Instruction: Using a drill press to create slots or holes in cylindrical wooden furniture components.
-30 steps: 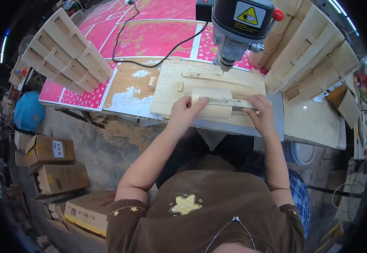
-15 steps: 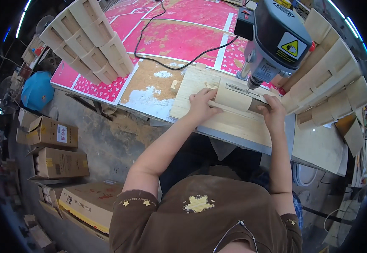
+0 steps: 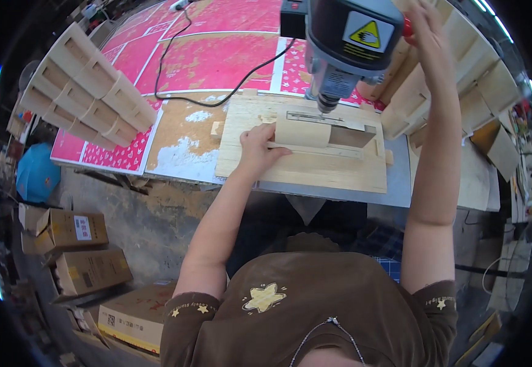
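Observation:
A pale curved wooden piece [image 3: 303, 131] lies in a flat wooden jig [image 3: 315, 174], with a slotted template along its upper side. At its left end, my left hand [image 3: 258, 147] grips it, fingers behind the end and thumb along the jig. The drill press [image 3: 351, 43] stands over the piece, its chuck [image 3: 328, 101] just above the slotted template. Raised at the right of the machine, my right hand [image 3: 428, 37] is closed on a red knob [image 3: 407, 27] of the drill press handle; its fingers are partly hidden. A grey block [image 3: 352, 136] shows beyond the wood's right end.
Stacked wooden pieces with rectangular recesses stand at the left [image 3: 88, 92] and more stacked pieces [image 3: 455, 79] at the right. A black cable [image 3: 223, 104] crosses the pink-covered table [image 3: 229, 67]. Sawdust lies beside the jig. Cardboard boxes [image 3: 88, 269] sit on the floor at left.
My right hand has left the right end of the wooden piece and risen to the drill press knob. My left hand stays on the piece. The whole view has shifted.

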